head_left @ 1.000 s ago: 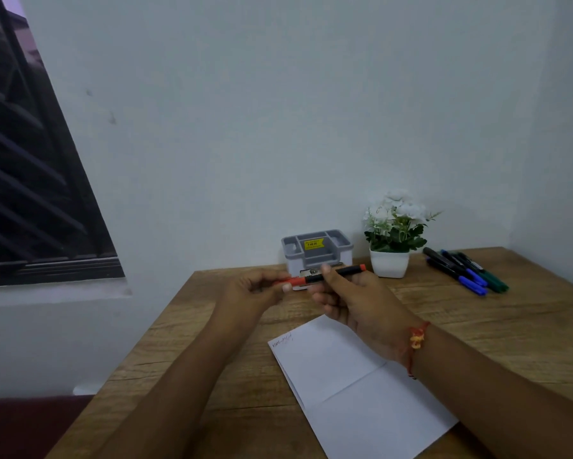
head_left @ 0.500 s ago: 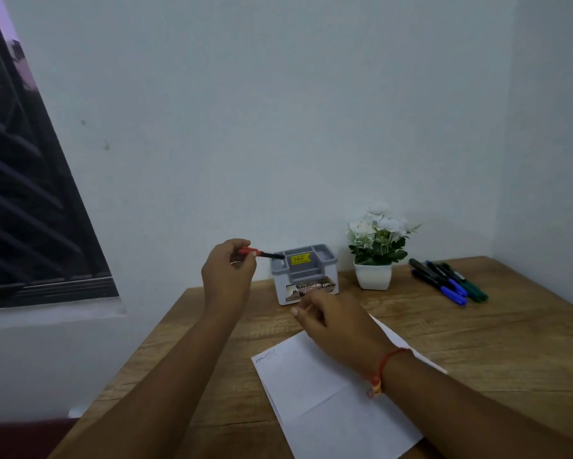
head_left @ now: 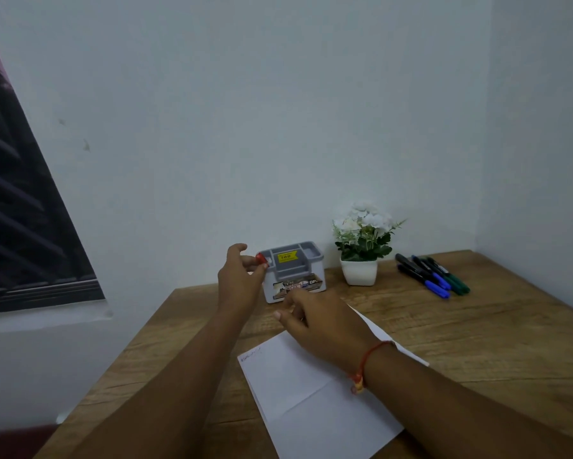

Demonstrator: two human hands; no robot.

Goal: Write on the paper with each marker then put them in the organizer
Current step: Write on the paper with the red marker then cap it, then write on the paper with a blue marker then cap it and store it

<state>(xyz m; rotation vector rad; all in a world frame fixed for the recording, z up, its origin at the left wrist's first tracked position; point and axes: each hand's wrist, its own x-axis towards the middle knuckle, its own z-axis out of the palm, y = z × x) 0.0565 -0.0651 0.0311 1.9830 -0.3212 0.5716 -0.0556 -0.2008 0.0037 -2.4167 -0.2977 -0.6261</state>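
Left hand [head_left: 242, 279] is raised at the left end of the organizer [head_left: 316, 270], thumb and fingers [head_left: 249, 260] pinching the red end of the red marker [head_left: 261, 259]. Only that red end shows. The barrel is hidden, apparently down inside the organizer's leftmost compartment, so the long axis reads as roughly upright. How deep it sits, and whether it leans, cannot be told. The marker lies at the fingertips, just right of the left hand and touching or just inside the organizer's left rim. Judgement: the drop-in step is nearly done, and what is left is to let go and lift the hand away to the left without dragging the marker back out. Right hand [head_left: 321, 321] hovers low over the far edge of the paper [head_left: 298, 392], fingers loosely bent, nothing seen in them. A small scribble shows at the paper's upper left corner. The other markers [head_left: 434, 276] lie in a bunch on the desk [head_left: 477, 326], well to the right past the flower pot [head_left: 359, 271]. The right hand is nearer to them, so it is the likely hand for the next pick.
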